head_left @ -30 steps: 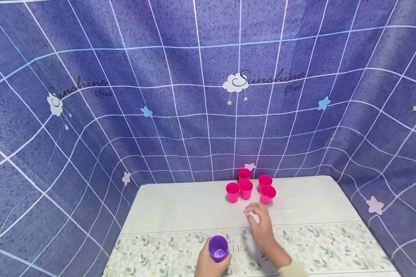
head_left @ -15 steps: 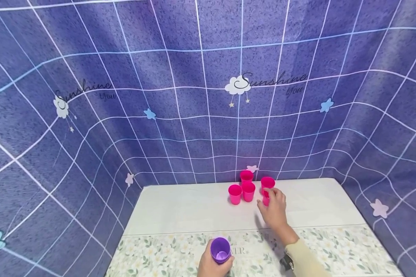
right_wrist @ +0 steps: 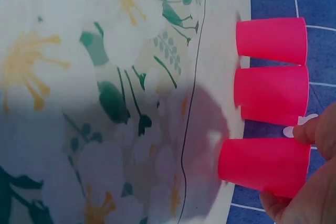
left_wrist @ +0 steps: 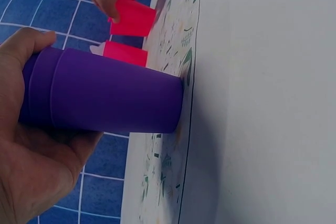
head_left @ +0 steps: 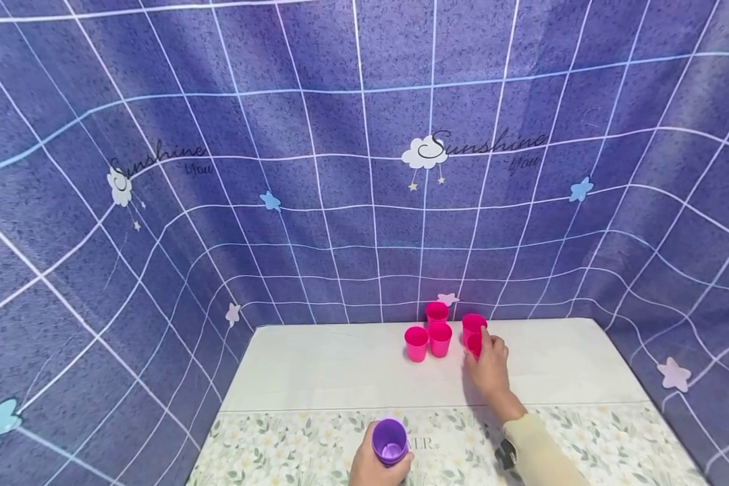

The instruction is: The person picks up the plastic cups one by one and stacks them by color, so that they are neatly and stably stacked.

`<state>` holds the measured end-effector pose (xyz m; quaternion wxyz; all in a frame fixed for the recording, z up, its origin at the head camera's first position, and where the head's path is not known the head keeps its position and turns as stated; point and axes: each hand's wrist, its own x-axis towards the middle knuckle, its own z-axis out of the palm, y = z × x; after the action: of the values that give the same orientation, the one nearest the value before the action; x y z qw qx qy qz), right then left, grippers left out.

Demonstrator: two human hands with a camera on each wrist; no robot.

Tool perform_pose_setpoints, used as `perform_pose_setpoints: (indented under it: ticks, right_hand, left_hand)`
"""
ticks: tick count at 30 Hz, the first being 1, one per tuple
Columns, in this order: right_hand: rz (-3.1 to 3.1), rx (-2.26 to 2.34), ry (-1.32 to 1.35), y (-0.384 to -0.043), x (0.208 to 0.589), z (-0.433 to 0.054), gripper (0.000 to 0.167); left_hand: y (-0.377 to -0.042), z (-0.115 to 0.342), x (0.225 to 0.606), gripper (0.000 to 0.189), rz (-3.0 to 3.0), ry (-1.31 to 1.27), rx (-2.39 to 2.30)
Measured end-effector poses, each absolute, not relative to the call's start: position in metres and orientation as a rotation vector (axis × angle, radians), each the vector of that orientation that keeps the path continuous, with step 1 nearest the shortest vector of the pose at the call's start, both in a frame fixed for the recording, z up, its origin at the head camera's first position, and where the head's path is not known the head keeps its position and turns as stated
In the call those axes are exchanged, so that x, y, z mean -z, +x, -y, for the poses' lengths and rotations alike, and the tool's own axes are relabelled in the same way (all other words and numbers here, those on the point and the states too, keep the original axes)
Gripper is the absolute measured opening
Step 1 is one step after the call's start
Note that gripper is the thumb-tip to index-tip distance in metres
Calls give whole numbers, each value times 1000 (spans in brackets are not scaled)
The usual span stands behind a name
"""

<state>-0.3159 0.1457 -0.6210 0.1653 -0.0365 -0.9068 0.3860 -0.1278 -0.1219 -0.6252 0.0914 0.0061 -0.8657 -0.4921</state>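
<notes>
Gripping the nearest pink cup (head_left: 474, 344) at the cluster's 4 o'clock edge, the right hand (head_left: 491, 368) seems mid-pickup and should lift straight, while the left hand (head_left: 376, 467) holds the purple cup (head_left: 390, 442) upright on the bench (head_left: 316, 371).

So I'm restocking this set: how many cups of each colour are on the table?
Pink cups: 5, one gripped by the right hand, the others standing beside it.
Purple cups: 1, held by the left hand.
Total: 6 cups.
</notes>
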Motion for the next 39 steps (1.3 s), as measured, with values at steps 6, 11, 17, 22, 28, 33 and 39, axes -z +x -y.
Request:
perform_pose_setpoints:
  ticks: [6,11,17,22,28,33,39]
  right_hand:
    - [2587,-1133,-113,-308,617,-145,73]
    - [2568,-1134,-88,-295,609,-139,67]
    - [2614,-1175,-41,-274,595,-126,57]
    - [2614,-1238,-2,-258,582,-119,49]
    - [2630,-1260,23,-248,574,-112,44]
    - [2595,-1264,79,-242,570,-107,41]
    - [2533,-1322,144,-231,555,-98,39]
  left_hand:
    - [-127,121,626,63,2560,19,1451]
    - [-128,120,624,64,2568,29,1440]
    - [-127,119,622,64,2593,61,1422]
    - [-127,118,619,63,2620,80,1410]
    - [-127,118,620,63,2613,80,1391]
    - [-127,118,622,63,2594,71,1390]
    - [-127,117,622,63,2576,62,1429]
